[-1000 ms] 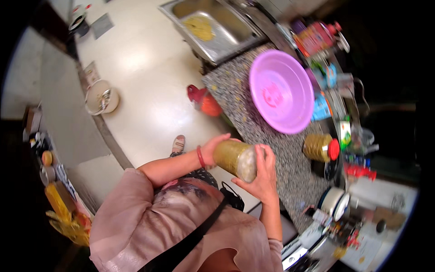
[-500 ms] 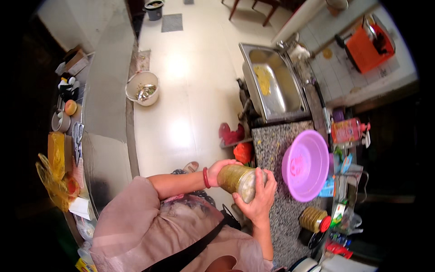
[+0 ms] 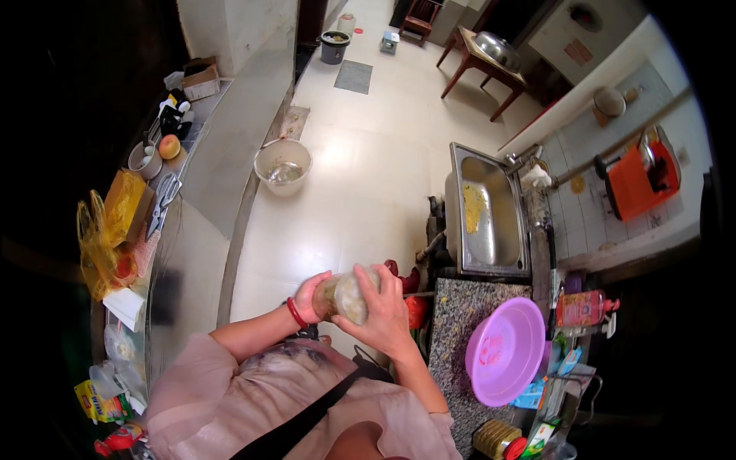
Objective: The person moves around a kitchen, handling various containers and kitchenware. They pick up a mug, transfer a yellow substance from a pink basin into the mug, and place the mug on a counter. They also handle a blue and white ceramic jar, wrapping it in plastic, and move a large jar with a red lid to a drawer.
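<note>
Between my two hands, in front of my body, a jar (image 3: 328,299) with greenish-brown contents lies tilted on its side, its pale, whitish lid end (image 3: 352,297) turned to the right. My left hand (image 3: 309,296), below a red bracelet, is wrapped round the jar's base end. Across the lid end lies my right hand (image 3: 383,313), its fingers spread over the lid and its thumb at the lower rim. Some of the left fingers are hidden behind the jar. Both hands are over the floor, left of the granite counter (image 3: 452,353).
On the counter stand a purple basin (image 3: 477,360) and a red-capped jar (image 3: 498,440). A steel sink (image 3: 498,238) holds something yellow. A white bucket (image 3: 284,184) is on the floor ahead. Along the left, a ledge carries scissors (image 3: 164,201) and a yellow bag (image 3: 93,253).
My view has lifted, showing more of the far room. The jar and both hands have moved left, farther from the counter. Both hands keep their hold on the jar.
</note>
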Motion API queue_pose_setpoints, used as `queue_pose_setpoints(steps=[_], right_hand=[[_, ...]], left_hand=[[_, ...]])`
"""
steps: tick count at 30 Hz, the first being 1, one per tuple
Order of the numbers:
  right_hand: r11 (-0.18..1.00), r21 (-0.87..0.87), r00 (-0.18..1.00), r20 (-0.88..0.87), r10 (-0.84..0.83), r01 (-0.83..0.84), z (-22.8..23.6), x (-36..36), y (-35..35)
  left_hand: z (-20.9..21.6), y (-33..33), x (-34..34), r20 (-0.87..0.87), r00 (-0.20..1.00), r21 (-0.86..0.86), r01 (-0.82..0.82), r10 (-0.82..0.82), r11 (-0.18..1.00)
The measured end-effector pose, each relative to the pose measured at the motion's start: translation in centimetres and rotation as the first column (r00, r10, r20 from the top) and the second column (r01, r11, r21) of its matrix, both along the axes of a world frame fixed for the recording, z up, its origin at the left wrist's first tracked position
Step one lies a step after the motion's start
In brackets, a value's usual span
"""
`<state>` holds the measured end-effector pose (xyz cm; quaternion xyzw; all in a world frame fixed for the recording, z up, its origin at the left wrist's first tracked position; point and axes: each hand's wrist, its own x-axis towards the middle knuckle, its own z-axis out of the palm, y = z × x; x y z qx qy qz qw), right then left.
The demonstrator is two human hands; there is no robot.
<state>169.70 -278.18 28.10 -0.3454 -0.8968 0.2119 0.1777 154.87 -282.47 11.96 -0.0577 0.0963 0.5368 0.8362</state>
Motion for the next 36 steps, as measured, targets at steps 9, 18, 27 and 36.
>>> queue_pose_setpoints(steps=[9,18,27,36], right_hand=[[0.988,-0.041,0.987,0.051,0.149,-0.147,-1.0,-10.7,12.0],[0.983,-0.125,0.987,0.08,0.142,-0.131,-0.4,-19.4,26.4],[0.996,-0.081,0.995,0.085,0.042,-0.035,-0.8,-19.0,44.2],[0.945,-0.179,0.962,-0.039,0.27,-0.273,-0.4,-23.9,65.3]], left_hand=[[-1.2,9.7,-9.4,-0.044,0.984,0.025,-0.174,0.175,0.984],[-2.6,24.8,-18.7,-0.016,0.99,-0.123,-0.138,0.137,0.983],[-2.3,44.8,-18.5,0.02,1.0,-0.072,0.018,-0.017,0.997],[0.2,62.5,-23.9,-0.062,0.986,-0.071,-0.16,0.156,0.984]])
